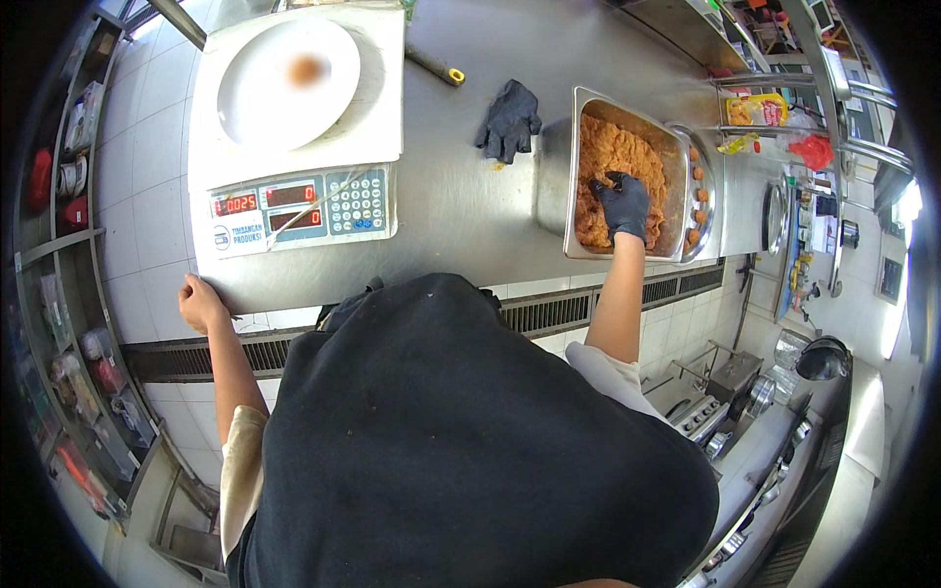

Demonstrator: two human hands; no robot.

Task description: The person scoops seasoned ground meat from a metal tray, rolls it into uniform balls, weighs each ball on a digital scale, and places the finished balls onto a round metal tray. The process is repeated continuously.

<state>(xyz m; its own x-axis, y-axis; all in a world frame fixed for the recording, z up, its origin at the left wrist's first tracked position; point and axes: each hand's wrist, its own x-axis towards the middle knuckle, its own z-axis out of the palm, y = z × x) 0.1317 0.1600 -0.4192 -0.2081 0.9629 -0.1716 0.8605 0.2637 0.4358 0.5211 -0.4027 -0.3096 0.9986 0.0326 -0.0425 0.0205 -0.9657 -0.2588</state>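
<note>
My right hand (623,202), in a black glove, is down in a deep steel pan (553,176) of orange-brown minced mixture (625,147), fingers curled at the mixture. How much it grips is hidden. My bare left hand (198,301) rests at the near left corner of the steel table, fingers curled, with no object visible in it. A digital scale (294,213) with a lit red display stands at the left. On it sits a white plate (257,95) with one small brown ball (307,70). Several similar balls (700,195) lie on a round steel tray (687,132) beyond the pan.
An empty black glove (511,121) lies on the steel table (456,220) between scale and pan. A dark rod-like handle with a yellow end (448,73) lies behind it. Metal shelving (59,242) stands at the left; rails with food packets (757,110) are at the right.
</note>
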